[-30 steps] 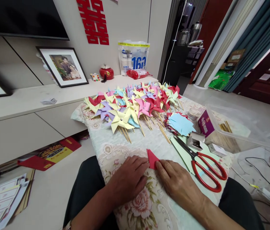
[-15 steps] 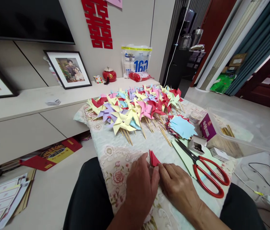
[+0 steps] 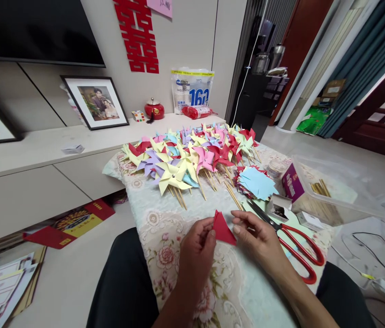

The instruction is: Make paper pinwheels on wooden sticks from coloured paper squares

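A red sheet of paper, folded into a triangle, is pinched at its left edge by my left hand. My right hand is beside the paper's right side, thumb and fingers apart, with nothing visible in it. Scissors with red handles lie just right of my right hand, blades pointing away from me and slightly open. Beyond my hands many paper pinwheels in yellow, red, pink, purple and blue lie on the table with their wooden sticks toward me.
A stack of cut paper squares, blue on top, lies by a small open box. At right stands a clear plastic bin with sticks. The flowered tablecloth covers the table, which meets a white cabinet behind.
My right hand has lifted off the red paper and moved right, its fingers spreading. More of the folded triangle now shows, held in my left hand. The view has shifted slightly.
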Demonstrator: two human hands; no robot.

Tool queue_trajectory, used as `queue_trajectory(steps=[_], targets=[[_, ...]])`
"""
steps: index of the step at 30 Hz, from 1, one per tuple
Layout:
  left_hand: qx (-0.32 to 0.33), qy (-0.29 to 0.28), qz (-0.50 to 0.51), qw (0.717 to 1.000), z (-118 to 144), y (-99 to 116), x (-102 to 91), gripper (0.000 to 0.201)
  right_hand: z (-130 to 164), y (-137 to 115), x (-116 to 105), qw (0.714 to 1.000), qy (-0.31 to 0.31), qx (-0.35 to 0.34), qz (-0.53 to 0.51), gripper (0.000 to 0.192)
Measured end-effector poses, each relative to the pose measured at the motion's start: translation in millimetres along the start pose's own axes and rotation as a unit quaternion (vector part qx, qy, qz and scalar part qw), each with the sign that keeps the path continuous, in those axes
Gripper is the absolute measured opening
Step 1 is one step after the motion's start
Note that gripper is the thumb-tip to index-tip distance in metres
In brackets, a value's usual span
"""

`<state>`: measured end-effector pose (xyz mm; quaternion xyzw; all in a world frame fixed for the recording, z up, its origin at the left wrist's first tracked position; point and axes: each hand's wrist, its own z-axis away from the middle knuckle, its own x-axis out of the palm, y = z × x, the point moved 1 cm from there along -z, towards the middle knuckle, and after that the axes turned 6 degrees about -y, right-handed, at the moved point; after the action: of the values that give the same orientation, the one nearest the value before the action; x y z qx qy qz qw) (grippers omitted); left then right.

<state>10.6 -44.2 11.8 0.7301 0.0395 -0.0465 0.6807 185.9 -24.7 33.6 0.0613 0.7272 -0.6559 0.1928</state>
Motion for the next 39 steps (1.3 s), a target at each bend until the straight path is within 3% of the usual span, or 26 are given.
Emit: queue_trajectory(steps=[3, 6, 11, 17, 22, 28, 39], targets=[[0.021, -0.017, 0.027, 0.999, 0, 0, -3.2, 0.028, -8, 0, 5, 0.985, -0.069, 0.049, -0.152, 0.045], [0.053, -0.027, -0.002, 0.998, -1, 1, -4.8, 0.032, -10, -1, 13, 0.964, -0.112, 0.062, -0.231, 0.047], [0.099, -0.032, -0.055, 0.993, 0, 3, -2.7, 0.033, -8, -1, 18, 0.955, -0.118, 0.069, -0.264, 0.049], [0.11, -0.069, -0.056, 0.99, 2, 6, -2.0, 0.031, -6, 5, 18, 0.943, -0.129, 0.06, -0.301, 0.062], [0.074, -0.078, 0.03, 0.994, 1, 3, -0.3, 0.022, -4, 8, 18, 0.923, -0.149, 0.058, -0.35, 0.046], [-0.062, -0.105, 0.237, 0.964, 1, 1, 4.8, 0.027, -5, 8, 17, 0.924, -0.153, 0.037, -0.348, 0.021], [-0.056, -0.128, 0.346, 0.928, 2, 1, 5.7, 0.045, -2, -1, 14, 0.928, -0.12, 0.004, -0.353, 0.017]])
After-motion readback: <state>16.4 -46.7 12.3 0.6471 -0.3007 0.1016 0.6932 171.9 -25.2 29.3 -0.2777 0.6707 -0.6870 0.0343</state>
